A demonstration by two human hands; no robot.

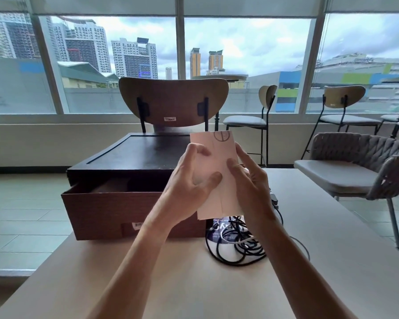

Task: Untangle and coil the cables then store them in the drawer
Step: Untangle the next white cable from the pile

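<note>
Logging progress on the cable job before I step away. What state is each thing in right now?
drawer: pulled open.
cables: tangled in a heap on the table, right of the drawer, not coiled.
paper: creased, held upright above the cables.
left hand: grips the paper.
right hand: grips the paper.
</note>
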